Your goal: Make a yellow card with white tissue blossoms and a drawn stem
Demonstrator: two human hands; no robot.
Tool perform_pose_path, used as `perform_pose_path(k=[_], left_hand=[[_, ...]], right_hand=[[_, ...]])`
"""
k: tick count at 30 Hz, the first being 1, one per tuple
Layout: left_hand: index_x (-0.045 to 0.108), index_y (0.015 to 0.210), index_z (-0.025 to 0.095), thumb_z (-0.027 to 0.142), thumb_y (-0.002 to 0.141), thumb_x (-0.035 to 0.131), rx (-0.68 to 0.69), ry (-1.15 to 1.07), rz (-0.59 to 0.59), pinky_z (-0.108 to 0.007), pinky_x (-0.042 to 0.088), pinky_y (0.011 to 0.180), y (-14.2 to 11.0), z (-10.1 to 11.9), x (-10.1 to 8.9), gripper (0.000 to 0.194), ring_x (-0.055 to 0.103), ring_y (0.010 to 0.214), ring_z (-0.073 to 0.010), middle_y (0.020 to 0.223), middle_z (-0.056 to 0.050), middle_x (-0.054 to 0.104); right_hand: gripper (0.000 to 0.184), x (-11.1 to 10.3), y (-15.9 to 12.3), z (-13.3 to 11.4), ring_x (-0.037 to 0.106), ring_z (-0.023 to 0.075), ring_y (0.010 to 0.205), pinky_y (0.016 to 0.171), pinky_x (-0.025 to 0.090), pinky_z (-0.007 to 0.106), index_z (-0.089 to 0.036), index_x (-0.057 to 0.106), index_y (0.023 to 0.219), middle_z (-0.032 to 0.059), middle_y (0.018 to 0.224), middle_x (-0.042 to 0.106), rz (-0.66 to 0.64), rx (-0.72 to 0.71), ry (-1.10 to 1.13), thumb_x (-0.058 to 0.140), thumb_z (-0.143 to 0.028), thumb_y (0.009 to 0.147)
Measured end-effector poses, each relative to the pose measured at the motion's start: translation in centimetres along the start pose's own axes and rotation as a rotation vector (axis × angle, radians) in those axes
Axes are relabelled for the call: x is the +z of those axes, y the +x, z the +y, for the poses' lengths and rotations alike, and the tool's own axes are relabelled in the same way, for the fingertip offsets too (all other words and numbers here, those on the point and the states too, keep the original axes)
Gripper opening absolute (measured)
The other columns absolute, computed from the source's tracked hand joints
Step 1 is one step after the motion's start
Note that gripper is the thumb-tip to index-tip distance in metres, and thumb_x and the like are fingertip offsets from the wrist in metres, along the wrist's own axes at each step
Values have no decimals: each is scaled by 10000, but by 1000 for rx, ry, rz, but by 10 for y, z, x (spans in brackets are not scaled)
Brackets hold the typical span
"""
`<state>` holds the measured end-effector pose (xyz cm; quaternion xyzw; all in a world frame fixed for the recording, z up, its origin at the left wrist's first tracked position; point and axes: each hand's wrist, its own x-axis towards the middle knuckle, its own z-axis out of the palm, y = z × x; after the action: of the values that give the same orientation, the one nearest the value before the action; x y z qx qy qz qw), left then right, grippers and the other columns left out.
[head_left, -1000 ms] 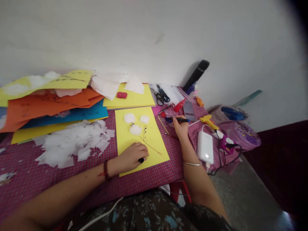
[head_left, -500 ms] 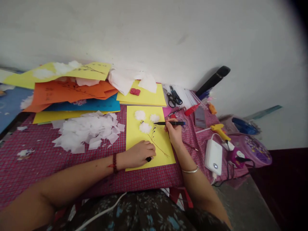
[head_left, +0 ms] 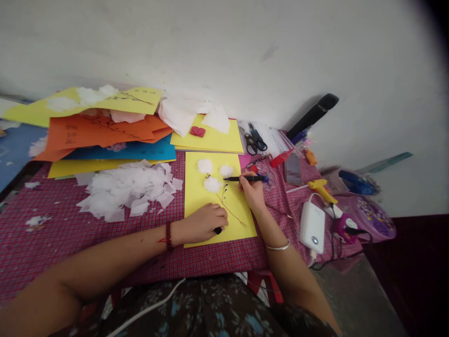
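A black marker pen point(head_left: 245, 178) is pinched in my right hand point(head_left: 253, 191), lying nearly level with its tip pointing left at the top of a drawn stem. Under it is a yellow sheet of paper point(head_left: 199, 208) with three white paper flowers point(head_left: 212, 185), a drawn brown branch point(head_left: 233, 213) and small dark leaves point(head_left: 225, 189). My left hand point(head_left: 203, 223) rests on the lower part of that sheet, fingers curled in. From its fingers pokes a black pen cap point(head_left: 218, 230); the rest of the cap is hidden.
Left of the sheet lies a heap of white paper pieces point(head_left: 129, 192). Behind it are coloured sheets point(head_left: 105, 131) with flowers. Scissors point(head_left: 255, 139), a glue gun point(head_left: 321, 188) and a white power bank point(head_left: 312, 228) with cables lie on the right. A wall point(head_left: 217, 51) stands behind.
The right hand and marker have shifted only slightly, the tip staying by the stem's top. My left hand keeps its place on the paper. The whole view has moved a little.
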<state>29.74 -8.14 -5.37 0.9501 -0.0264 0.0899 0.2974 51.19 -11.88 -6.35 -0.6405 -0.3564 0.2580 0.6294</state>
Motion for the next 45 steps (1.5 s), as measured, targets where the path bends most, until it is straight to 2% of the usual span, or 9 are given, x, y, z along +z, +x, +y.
perform_pose_path(k=[4,7,12,17,20,25,37,45], left_hand=[[615,932,188,144,900,540,-1,14,0,-353,411,891,0,0,0,93,537,952,-208,992,-53,648],[616,934,182,160,914,532,0,23,-16,-349,405,893,0,1,-2,89,536,943,-207,992,-51,648],[631,935,185,168,929,518,1,-17,-1,-353,402,882,1,2,-3,114,542,945,-205,985,-55,648],[642,960,185,157,944,487,-12,-58,0,-358,396,871,0,0,-1,158,537,954,-206,1018,-61,647],[636,981,185,153,945,477,-7,-55,-14,-369,390,874,0,-1,0,166,532,955,-207,1030,-59,646],[626,991,188,172,961,454,-11,-49,-19,-374,390,871,0,-1,0,175,528,957,-210,1030,-59,645],[623,975,190,163,953,457,-5,-51,-16,-369,387,874,0,-2,1,169,526,949,-207,1030,-59,642],[644,945,192,167,933,507,-12,-45,-5,-355,402,891,0,0,0,139,544,963,-203,1012,-65,648]], right_hand=[[157,-5,0,-3,432,110,420,423,335,248,-225,544,748,-70,475,489,18,8,-7,630,-356,754],[174,-17,2,-11,430,106,428,431,331,238,-227,525,774,-77,485,474,158,-33,51,617,-374,772],[212,-58,16,-17,445,112,445,468,370,251,-221,532,811,-69,516,489,389,-170,27,593,-424,801],[195,-96,24,-8,460,126,453,456,371,259,-219,522,782,-66,499,483,559,-137,-80,586,-403,775],[172,-100,26,-3,480,125,451,448,384,252,-223,521,787,-77,492,495,537,-84,-137,607,-360,731],[143,-94,27,1,508,133,448,441,399,256,-224,525,780,-68,489,534,476,-73,-172,604,-330,725],[185,-89,28,6,543,146,451,442,425,261,-217,528,768,-51,489,569,465,-31,-157,620,-365,707],[205,-91,29,10,539,136,461,451,416,257,-198,545,786,-52,515,574,469,-68,-183,632,-371,720]])
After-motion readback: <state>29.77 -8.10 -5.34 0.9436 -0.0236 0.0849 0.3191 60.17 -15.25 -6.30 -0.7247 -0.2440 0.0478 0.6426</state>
